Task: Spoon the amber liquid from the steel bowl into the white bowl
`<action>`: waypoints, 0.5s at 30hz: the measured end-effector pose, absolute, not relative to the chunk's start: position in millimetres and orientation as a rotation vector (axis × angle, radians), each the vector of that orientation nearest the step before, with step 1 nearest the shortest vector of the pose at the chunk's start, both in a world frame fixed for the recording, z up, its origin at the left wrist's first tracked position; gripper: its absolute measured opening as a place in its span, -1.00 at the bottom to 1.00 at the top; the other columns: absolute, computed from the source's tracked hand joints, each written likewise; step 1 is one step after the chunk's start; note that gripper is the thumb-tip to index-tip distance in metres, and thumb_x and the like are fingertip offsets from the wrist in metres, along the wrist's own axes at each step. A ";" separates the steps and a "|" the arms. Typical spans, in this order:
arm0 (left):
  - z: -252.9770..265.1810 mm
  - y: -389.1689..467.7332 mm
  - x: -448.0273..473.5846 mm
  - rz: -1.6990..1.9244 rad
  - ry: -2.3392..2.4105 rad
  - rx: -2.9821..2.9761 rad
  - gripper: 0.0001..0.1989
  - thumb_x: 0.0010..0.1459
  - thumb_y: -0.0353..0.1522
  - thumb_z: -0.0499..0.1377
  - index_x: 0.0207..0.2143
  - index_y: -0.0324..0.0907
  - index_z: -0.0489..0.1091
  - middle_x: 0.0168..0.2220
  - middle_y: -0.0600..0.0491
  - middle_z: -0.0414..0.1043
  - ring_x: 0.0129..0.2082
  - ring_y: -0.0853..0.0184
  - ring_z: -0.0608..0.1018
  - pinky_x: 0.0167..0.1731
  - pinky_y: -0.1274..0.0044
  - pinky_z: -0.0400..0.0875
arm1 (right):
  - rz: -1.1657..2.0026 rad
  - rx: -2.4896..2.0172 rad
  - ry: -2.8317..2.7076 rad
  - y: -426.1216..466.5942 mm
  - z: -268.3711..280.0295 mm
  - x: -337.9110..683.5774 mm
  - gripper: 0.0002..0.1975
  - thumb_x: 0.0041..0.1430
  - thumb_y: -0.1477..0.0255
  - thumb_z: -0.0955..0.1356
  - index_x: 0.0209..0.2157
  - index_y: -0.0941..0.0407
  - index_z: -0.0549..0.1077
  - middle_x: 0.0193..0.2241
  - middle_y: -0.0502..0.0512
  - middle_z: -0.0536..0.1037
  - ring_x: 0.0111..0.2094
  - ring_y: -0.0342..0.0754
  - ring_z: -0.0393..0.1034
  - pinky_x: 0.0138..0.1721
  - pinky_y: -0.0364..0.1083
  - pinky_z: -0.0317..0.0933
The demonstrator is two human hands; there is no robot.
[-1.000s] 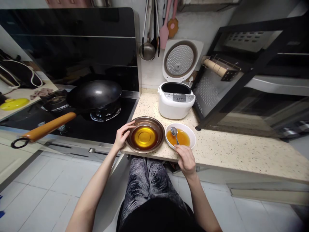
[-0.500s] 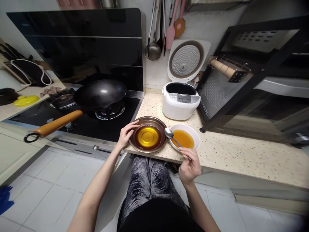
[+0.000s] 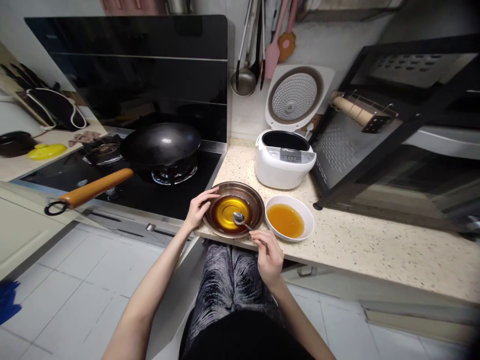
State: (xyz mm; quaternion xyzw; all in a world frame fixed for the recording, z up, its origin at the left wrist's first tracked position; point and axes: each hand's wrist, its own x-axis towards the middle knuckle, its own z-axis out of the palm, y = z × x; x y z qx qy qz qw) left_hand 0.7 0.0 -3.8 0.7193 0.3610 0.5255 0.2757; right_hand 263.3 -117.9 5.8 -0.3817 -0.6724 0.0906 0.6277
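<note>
The right hand [image 3: 270, 256] pinches the spoon [image 3: 238, 218] in its fingers, shifted from the white bowl [image 3: 309, 226] to over the metal dish [image 3: 255, 201]; the left hand [image 3: 197, 210], unclenched, touches the dish's rim near the counter's [image 3: 356, 245] front edge. Room extends rightward.

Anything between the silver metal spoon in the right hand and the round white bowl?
Only rims: the silver metal spoon has its head over or in the round brown metal dish; that dish's right rim and the round white bowl's left rim lie between. Nothing else visible.
</note>
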 end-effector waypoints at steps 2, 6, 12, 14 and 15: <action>-4.4 0.3 0.6 1.413 0.965 1.933 -0.62 0.36 -0.14 0.12 0.01 -0.10 0.62 0.26 -0.14 0.49 0.27 -0.05 0.51 0.32 0.04 0.29 | 0.225 -0.888 -1.528 -116.7 3.8 262.0 -0.79 0.38 0.60 0.29 -0.21 0.06 0.52 -0.30 0.10 0.67 -0.25 -0.02 0.60 -0.20 0.00 0.50; -5.9 1.2 0.2 1.422 0.948 1.936 -0.63 0.37 -0.16 0.12 0.02 -0.10 0.62 0.27 -0.14 0.48 0.27 -0.04 0.51 0.32 0.05 0.29 | 0.241 -0.905 -1.509 -115.0 0.2 261.1 -0.79 0.38 0.61 0.29 -0.22 0.06 0.52 -0.30 0.09 0.67 -0.23 -0.02 0.60 -0.17 -0.01 0.50; -4.8 0.8 0.0 1.423 0.951 1.944 -0.63 0.37 -0.16 0.11 0.00 -0.11 0.62 0.26 -0.14 0.49 0.26 -0.04 0.53 0.31 0.05 0.31 | 0.272 -0.933 -1.491 -113.3 -3.1 259.6 -0.79 0.38 0.61 0.29 -0.23 0.07 0.52 -0.29 0.09 0.67 -0.23 -0.03 0.59 -0.16 -0.02 0.49; -4.3 0.5 -0.1 1.419 0.953 1.949 -0.63 0.38 -0.15 0.11 0.01 -0.11 0.62 0.26 -0.14 0.49 0.26 -0.05 0.53 0.31 0.05 0.31 | 0.274 -0.932 -1.491 -112.3 -4.2 258.6 -0.80 0.38 0.60 0.30 -0.23 0.07 0.52 -0.29 0.09 0.67 -0.23 -0.03 0.59 -0.16 -0.02 0.49; -4.2 0.4 -0.1 1.417 0.954 1.951 -0.62 0.38 -0.15 0.11 0.01 -0.11 0.62 0.26 -0.14 0.49 0.26 -0.05 0.53 0.31 0.05 0.31 | 0.273 -0.929 -1.493 -111.8 -4.8 258.1 -0.80 0.38 0.61 0.30 -0.23 0.07 0.52 -0.29 0.09 0.67 -0.23 -0.04 0.59 -0.16 -0.03 0.49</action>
